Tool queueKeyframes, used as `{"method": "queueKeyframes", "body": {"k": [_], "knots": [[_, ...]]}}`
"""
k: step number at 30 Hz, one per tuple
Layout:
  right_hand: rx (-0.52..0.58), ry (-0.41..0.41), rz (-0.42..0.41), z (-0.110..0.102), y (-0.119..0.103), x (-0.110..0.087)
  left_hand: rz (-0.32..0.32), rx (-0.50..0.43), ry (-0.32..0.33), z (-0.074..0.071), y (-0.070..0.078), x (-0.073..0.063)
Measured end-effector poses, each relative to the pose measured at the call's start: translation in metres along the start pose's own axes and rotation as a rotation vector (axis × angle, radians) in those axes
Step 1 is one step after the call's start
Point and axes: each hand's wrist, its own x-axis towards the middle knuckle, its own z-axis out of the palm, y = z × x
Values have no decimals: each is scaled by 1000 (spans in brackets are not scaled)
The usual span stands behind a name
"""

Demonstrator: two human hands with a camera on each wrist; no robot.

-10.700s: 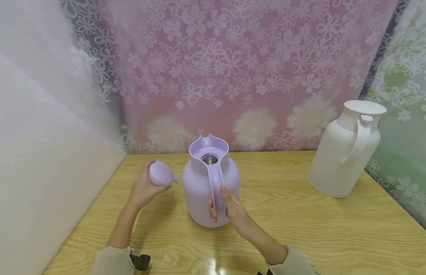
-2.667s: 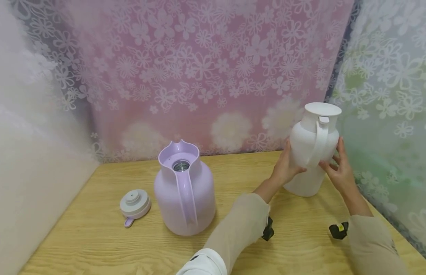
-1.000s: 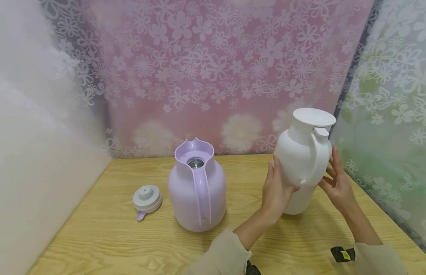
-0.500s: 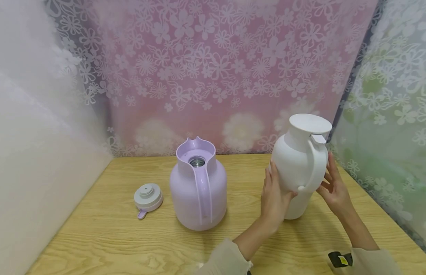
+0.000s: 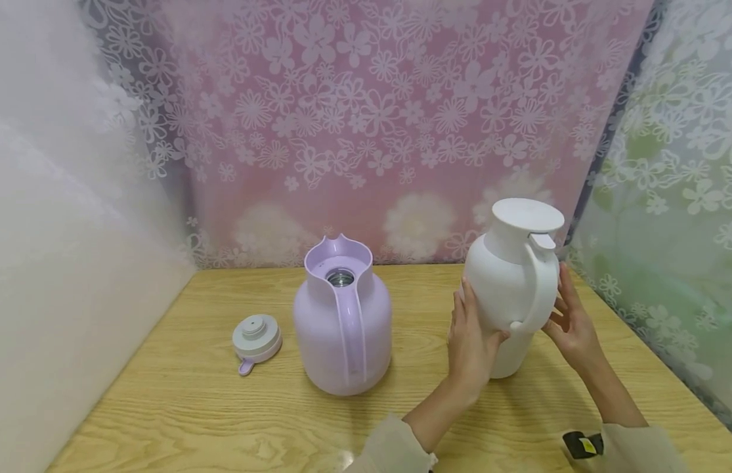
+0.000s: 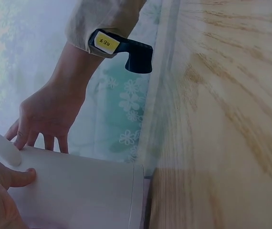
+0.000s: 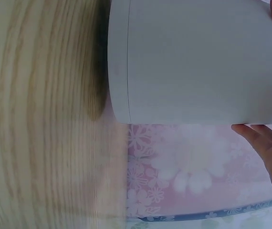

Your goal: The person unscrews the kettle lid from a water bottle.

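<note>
A white vacuum jug (image 5: 500,286) with a flat lid and a side handle stands slightly tilted at the right, between both hands. My left hand (image 5: 472,345) grips its left side, with the thumb across the front. On the opposite side, behind the handle, my right hand (image 5: 575,328) holds the body with bent fingers. The right wrist view has the jug's base (image 7: 119,62) close over the table, a dark shadow alongside it. Left of the hands stands a lilac vacuum jug (image 5: 318,328) with its mouth uncovered. Its grey-and-lilac lid (image 5: 256,340) lies upside down on the table.
The wood-grain table (image 5: 182,420) carries all of these. A pink flowered curtain (image 5: 366,131) hangs along the back edge, a pale wall (image 5: 76,263) rises at the left, and a green-white flowered curtain (image 5: 667,263) closes off the right.
The lilac lid, earlier in my left hand, was set down, and my right hand let go of the lilac jug. Both hands took the white jug and brought it nearer, lately slightly leftward.
</note>
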Motion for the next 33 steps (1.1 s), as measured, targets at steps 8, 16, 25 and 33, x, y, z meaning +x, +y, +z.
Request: {"method": "queueKeyframes", "body": {"k": [8,16,25,33], "knots": [[12,-22,-40,-3,7,3,-30,-9,-8,6,-2,2],[58,-34,-18,-8,14,4,-11,1,16,11,-2,4],[94,-52,-18,-9,18,5,36,87,50,18,-5,4],[121,-57,-3,-10,18,3,62,122,80,20,-7,4]]}}
